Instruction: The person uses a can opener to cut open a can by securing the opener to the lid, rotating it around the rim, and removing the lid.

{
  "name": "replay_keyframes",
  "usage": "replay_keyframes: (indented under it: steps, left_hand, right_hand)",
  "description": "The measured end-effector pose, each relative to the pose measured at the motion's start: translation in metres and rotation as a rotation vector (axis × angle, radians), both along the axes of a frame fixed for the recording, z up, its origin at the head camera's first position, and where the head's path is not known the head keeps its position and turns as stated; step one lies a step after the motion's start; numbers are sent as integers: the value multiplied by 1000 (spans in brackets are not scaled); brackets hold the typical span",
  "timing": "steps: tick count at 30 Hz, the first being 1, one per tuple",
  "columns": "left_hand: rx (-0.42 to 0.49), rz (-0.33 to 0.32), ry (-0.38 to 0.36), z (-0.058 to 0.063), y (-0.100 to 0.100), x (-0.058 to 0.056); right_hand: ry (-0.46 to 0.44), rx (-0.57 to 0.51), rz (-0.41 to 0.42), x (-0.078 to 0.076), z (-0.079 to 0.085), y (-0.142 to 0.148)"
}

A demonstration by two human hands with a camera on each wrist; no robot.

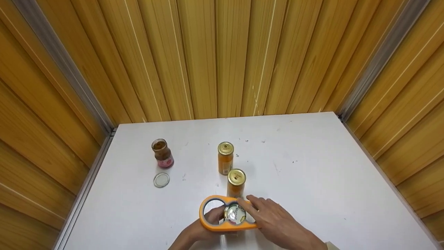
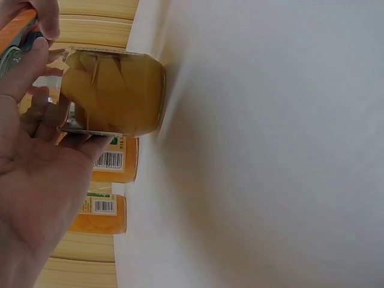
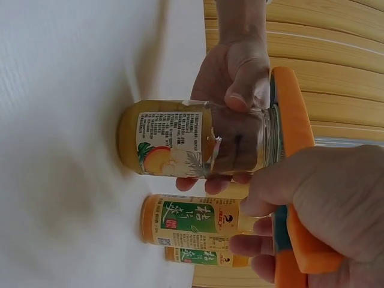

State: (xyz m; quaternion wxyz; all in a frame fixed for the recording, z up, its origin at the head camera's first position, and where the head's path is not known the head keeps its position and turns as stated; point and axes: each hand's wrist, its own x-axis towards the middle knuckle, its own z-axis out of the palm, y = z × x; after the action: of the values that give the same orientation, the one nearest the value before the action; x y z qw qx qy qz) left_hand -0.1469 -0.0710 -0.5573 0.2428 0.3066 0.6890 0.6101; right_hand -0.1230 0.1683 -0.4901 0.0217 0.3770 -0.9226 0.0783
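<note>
My left hand [image 1: 207,227] grips a glass jar of yellow fruit pieces [image 3: 174,141] around its neck and upper side, and the jar stands upright on the table. Over the jar's silver lid [image 1: 236,213] sits an orange jar opener [image 1: 225,227] with a dark grey inner lining. My right hand [image 1: 275,222] holds the opener's right end, its thumb and fingers wrapped round the orange frame in the right wrist view. The opener's left loop has no lid in it; left-hand fingers show through it from below.
Two orange fruit jars with gold lids, a nearer one [image 1: 236,177] and a farther one [image 1: 225,148], stand just beyond the opener. To the left are an uncapped brown jar with a pink label [image 1: 163,154] and a loose lid [image 1: 161,180]. Wood-patterned walls [image 1: 232,59] enclose the white table [image 1: 312,166].
</note>
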Motion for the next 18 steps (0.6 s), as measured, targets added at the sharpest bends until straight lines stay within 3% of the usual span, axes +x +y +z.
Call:
replay_keyframes:
  steps: [5, 11, 14, 18]
  left_hand:
    - [-27, -2, -36, -1, 1, 0]
    - [-77, 26, -66, 0, 1, 2]
    - [-56, 19, -39, -1, 2, 3]
    - [-106, 51, -22, 0, 2, 3]
  right_hand:
    - [-15, 48, -5, 0, 0, -1]
    - [-118, 129, -36, 3, 0, -6]
    - [-33, 136, -28, 4, -4, -7]
    - [58, 137, -24, 6, -5, -9]
